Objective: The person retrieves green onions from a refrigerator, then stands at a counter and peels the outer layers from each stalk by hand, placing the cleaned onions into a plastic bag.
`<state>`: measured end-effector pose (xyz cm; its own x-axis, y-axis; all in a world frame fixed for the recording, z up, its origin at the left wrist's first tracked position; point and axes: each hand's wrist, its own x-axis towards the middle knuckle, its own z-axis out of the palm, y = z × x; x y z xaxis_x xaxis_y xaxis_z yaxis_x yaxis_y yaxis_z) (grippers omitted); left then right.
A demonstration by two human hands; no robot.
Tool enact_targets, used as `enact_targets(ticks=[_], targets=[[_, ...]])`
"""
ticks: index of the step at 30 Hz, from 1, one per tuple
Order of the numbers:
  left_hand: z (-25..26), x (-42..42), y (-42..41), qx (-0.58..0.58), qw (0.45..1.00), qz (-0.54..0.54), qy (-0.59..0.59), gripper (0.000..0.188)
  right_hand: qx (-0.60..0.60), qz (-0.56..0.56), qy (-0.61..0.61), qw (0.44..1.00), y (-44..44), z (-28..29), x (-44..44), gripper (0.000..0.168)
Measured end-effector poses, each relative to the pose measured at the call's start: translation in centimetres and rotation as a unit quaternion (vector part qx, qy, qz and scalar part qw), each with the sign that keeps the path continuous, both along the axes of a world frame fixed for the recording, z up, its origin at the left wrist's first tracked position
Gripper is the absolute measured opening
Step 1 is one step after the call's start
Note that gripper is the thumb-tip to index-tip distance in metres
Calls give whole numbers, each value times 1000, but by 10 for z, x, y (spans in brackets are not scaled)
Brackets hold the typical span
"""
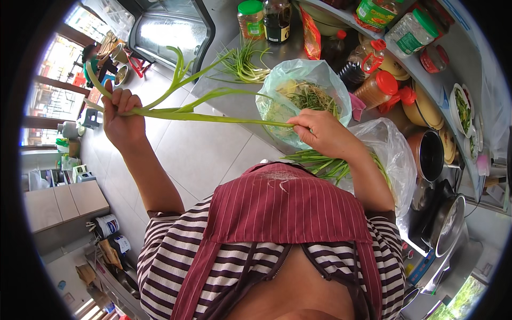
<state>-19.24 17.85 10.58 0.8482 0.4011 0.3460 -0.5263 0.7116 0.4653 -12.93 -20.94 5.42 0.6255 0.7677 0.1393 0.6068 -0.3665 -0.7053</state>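
My left hand (123, 116) is closed round the pale stem ends of long green stalks (180, 114), which look like scallion or garlic greens. The stalks stretch across in front of me, and my right hand (318, 132) pinches the tip of one leaf between thumb and fingers. Just beyond my right hand, an open pale green plastic bag (304, 96) holds roots and wilted trimmings (314, 96). A bunch of thin green stems with pale ends (248, 66) lies on the metal counter to the left of the bag. More green stalks (320, 162) lie beneath my right forearm.
Jars (251, 20), a dark bottle (277, 22) and a red packet (310, 34) stand at the counter's back. A clear plastic bag (394, 156) and a pot (430, 156) are at right, below a shelf (438, 80) with plates. Another person (94, 60) sits far left.
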Motion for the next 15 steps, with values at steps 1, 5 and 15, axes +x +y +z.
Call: enact_targets(ticks=[1,5,15], targets=[[1,-1,-1,-1,1000,0,-2,30,14,-14,-17,1000,1,-6,0,20],[6,-3,-14,-2,1000,7,-9,30,84,-118,-19,989,9,-24,6,15],[13,-15,0,-9,999,-14,-43,29,116,-339,70,931,-41,-118,87,25]])
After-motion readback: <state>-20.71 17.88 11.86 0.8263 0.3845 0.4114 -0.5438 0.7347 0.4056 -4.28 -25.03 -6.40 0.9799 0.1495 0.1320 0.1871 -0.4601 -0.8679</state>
